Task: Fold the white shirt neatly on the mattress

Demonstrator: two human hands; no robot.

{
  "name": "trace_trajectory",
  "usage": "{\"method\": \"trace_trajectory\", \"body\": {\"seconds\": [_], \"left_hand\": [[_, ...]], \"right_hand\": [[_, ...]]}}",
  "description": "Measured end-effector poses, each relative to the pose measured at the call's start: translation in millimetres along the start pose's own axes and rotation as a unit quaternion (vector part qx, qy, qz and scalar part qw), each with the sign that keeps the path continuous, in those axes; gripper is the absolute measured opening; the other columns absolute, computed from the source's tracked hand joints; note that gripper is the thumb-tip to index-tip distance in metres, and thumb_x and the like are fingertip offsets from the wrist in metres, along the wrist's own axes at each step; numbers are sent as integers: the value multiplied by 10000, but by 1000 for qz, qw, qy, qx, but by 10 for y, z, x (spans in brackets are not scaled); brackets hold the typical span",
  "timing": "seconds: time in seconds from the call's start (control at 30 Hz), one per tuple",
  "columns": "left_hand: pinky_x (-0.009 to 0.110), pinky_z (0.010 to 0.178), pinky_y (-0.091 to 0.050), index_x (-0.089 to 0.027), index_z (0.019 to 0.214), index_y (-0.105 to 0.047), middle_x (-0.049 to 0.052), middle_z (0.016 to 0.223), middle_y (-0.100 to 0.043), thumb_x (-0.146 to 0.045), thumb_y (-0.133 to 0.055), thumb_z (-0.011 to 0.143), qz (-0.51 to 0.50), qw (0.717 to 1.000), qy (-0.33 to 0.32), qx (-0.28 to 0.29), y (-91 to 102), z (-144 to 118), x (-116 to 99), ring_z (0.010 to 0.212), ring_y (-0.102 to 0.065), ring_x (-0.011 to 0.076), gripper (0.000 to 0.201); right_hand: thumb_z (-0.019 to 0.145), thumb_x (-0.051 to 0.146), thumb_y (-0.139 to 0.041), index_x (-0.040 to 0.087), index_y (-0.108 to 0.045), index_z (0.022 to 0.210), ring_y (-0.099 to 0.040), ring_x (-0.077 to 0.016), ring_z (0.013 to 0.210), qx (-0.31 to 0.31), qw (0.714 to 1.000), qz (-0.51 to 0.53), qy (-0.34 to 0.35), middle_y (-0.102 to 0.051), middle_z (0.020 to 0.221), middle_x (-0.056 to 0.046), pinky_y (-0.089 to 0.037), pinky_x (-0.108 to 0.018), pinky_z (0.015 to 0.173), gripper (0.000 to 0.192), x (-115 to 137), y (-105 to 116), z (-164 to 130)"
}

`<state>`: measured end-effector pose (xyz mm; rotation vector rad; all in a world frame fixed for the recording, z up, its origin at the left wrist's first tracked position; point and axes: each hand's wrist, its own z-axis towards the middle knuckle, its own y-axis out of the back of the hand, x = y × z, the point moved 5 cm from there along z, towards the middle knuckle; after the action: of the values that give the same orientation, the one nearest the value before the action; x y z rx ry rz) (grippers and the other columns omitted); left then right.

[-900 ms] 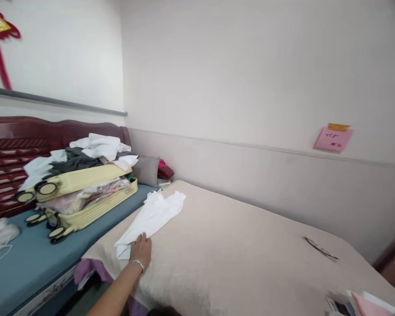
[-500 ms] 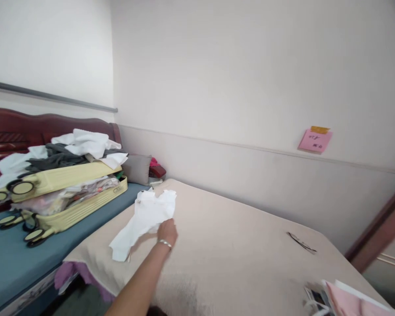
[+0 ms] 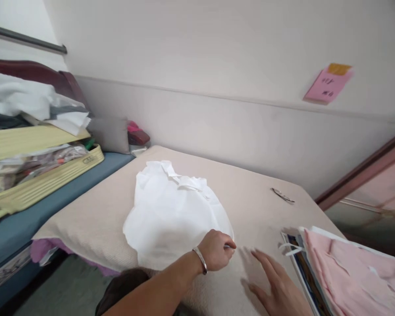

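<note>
A white shirt (image 3: 171, 215) lies spread and slightly puffed on the beige bed cover, its collar-like folds towards the far side. My left hand (image 3: 215, 250), with a silver bangle (image 3: 200, 260) at the wrist, is closed at the shirt's near right edge; its fingertips pinch the hem there. To the right, my right hand (image 3: 276, 285) hovers low over the cover with fingers spread and nothing in them. Close by its far side is a stack of folded clothes with a pink garment (image 3: 352, 267) on top and a white hanger (image 3: 291, 250) poking out.
Eyeglasses (image 3: 282, 195) rest on the beige bed cover (image 3: 246, 193) near the wall. At left, a half-open yellow suitcase (image 3: 46, 180), stuffed and topped with clothes, occupies a blue bed. A grey pillow (image 3: 110, 134) stands behind it. A pink note (image 3: 329, 85) is taped to the wall.
The white shirt went from a narrow bunched strip to a wide spread. My left hand moved right and nearer, my right hand came into view, and the view turned downward and right.
</note>
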<state>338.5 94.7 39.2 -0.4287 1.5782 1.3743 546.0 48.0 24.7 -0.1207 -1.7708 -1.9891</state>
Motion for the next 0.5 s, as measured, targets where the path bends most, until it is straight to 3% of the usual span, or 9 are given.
{"method": "trace_trajectory", "body": {"seconds": [0.03,0.1,0.23,0.3,0.37,0.43,0.5], "left_hand": [[277,900,-528,-183,1022,-790,56,1001,-789,-201,-577,822,-25,1000,-9,-2,49,16,15,934,-721,190,293],[261,825,-535,-176,980,-792,45,948,-790,-160,-574,798,-71,997,-19,-11,152,51,53,856,-718,172,284],[253,709,-519,-151,952,-764,44,869,-774,-140,-589,771,-144,989,14,-42,310,131,167,759,-687,158,252],[253,694,-512,-138,1008,-735,56,868,-763,-171,-635,772,-184,982,33,-36,358,177,210,767,-683,160,259],[266,721,-520,-128,1055,-709,79,910,-757,-223,-690,774,-207,977,49,-25,425,216,244,818,-689,174,297],[292,778,-529,-121,1058,-696,100,959,-752,-273,-716,787,-204,977,58,-20,534,233,281,881,-692,190,311],[309,828,-529,-124,1050,-692,104,1002,-749,-313,-706,818,-179,982,62,-5,659,228,330,921,-687,194,299]], "right_hand": [[771,365,-617,311,-525,1406,-497,-308,1356,-5,999,25,31,-536,1455,-87,-457,-510,1107,644,142,-55,217],[783,262,-558,284,-546,1360,-474,-268,1362,1,994,74,80,-527,1464,-66,-451,-469,1099,577,413,-162,583],[853,222,-500,259,-640,994,-609,-222,1066,55,975,193,94,-670,1097,-43,-518,-342,865,202,652,-347,935],[906,295,-511,244,-615,892,-609,-205,909,85,962,247,78,-649,942,-29,-496,-302,758,117,599,-354,962],[929,408,-538,231,-563,781,-559,-184,768,93,953,284,48,-581,796,-6,-452,-277,671,233,443,-241,953],[929,510,-541,225,-482,694,-469,-158,656,54,949,309,-6,-474,683,19,-388,-263,594,375,185,-1,938],[930,556,-526,224,-398,652,-400,-140,607,-26,951,300,-68,-383,633,34,-337,-256,563,451,-135,301,909]]}}
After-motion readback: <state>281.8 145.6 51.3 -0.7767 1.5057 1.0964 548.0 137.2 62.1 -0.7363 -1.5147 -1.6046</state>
